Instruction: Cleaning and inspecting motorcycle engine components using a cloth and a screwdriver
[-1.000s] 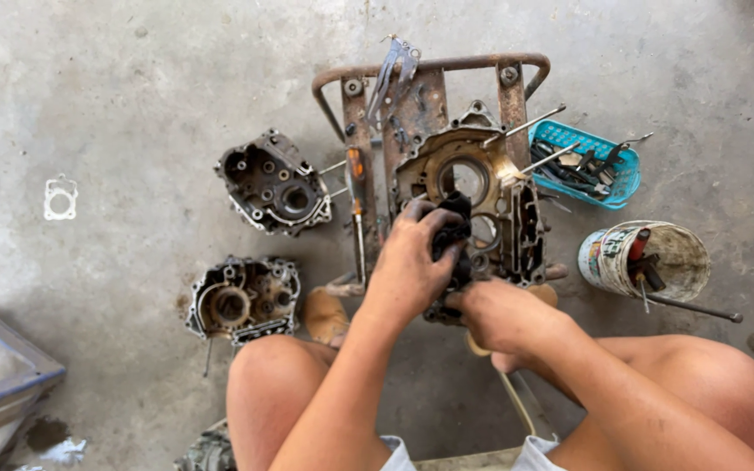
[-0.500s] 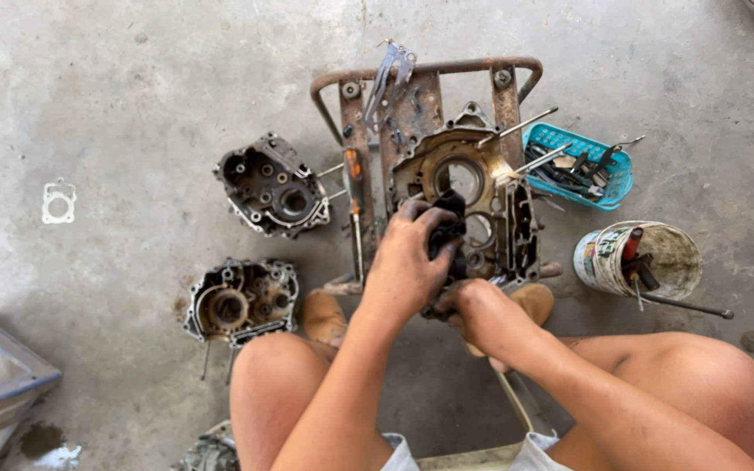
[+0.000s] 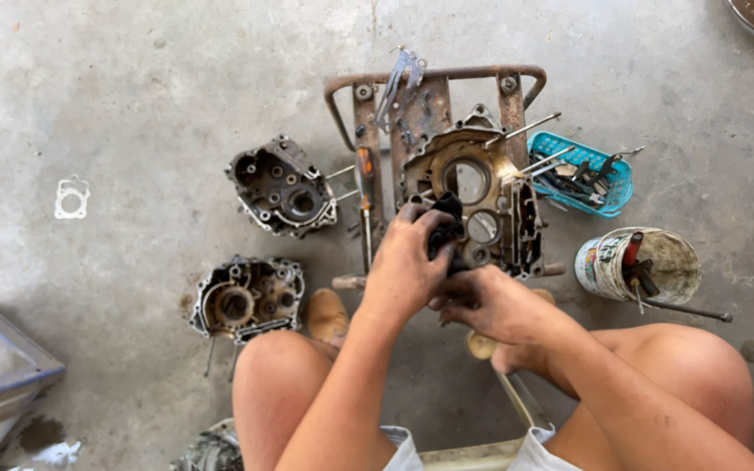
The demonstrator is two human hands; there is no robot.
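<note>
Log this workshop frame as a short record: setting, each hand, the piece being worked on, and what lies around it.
setting: bare concrete floor, seen from above, knees in view
left hand: gripping a dark part against the engine case
right hand: low on the same dark part, fingers curled
workpiece: engine case on a rusty metal stand
left side: two loose case halves, a white gasket
right side: blue tool basket, round tub holding tools
</note>
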